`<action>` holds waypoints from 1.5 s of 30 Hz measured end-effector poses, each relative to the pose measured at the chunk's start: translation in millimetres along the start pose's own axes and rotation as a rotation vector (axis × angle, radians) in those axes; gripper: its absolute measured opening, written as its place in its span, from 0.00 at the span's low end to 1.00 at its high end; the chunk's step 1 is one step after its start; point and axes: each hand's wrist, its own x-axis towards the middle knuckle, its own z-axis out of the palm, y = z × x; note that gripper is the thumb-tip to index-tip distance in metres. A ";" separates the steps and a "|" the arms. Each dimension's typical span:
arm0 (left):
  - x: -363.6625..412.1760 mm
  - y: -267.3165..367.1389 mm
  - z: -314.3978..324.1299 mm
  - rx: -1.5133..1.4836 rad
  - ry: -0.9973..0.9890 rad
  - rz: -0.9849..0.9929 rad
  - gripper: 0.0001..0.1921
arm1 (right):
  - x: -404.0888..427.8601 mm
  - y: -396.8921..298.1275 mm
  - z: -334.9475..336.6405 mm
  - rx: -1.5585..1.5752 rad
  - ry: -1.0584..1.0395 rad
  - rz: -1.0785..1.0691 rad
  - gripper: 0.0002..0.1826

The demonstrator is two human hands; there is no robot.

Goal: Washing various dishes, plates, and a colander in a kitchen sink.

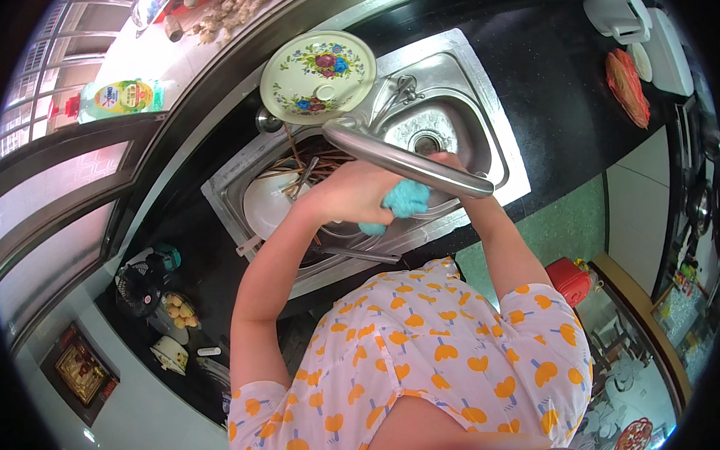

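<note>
Between my hands crosses a thick curved stainless-steel piece (pixel 408 158), which hides part of each; whether it is the tap's spout or a held utensil I cannot tell. My left hand (pixel 359 192) is closed around a teal scrubbing cloth (pixel 406 198), above the divide of a double steel sink (pixel 499 125). Beyond the steel piece, over the right basin, the fingers of my right hand (pixel 448 160) show; its grip is hidden. Under my left forearm, the left basin holds a white bowl (pixel 264 201) and wooden chopsticks (pixel 331 157). A steel utensil handle (pixel 361 255) lies across the sink's front.
A cream lid with painted flowers (pixel 293 96) stands behind the sink, beside the tap base (pixel 407 89). On the window ledge are a detergent bottle (pixel 124 101) and ginger (pixel 228 18). The black counter carries a fan (pixel 141 289), fruit (pixel 180 310) and a red-netted bundle (pixel 627 87).
</note>
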 end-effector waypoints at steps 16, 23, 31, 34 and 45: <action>-19.0 7.4 36.9 -0.473 -0.067 0.253 0.43 | -23.3 -232.8 -67.0 -0.628 0.097 -0.456 0.13; -125.9 4.5 47.4 -0.316 -0.203 0.154 0.32 | -23.5 -328.1 -70.2 -0.833 0.218 -0.610 0.25; -221.5 -16.6 13.1 -0.335 -0.128 -0.075 0.33 | 11.3 -329.9 -37.0 -1.093 0.212 -0.654 0.07; -234.0 -14.3 2.8 -0.304 -0.094 -0.121 0.34 | -0.3 -323.8 -32.2 -1.074 0.222 -0.589 0.06; -248.0 -36.3 22.0 -0.187 -0.027 0.006 0.36 | -126.8 -464.6 19.2 -0.917 0.100 -0.592 0.07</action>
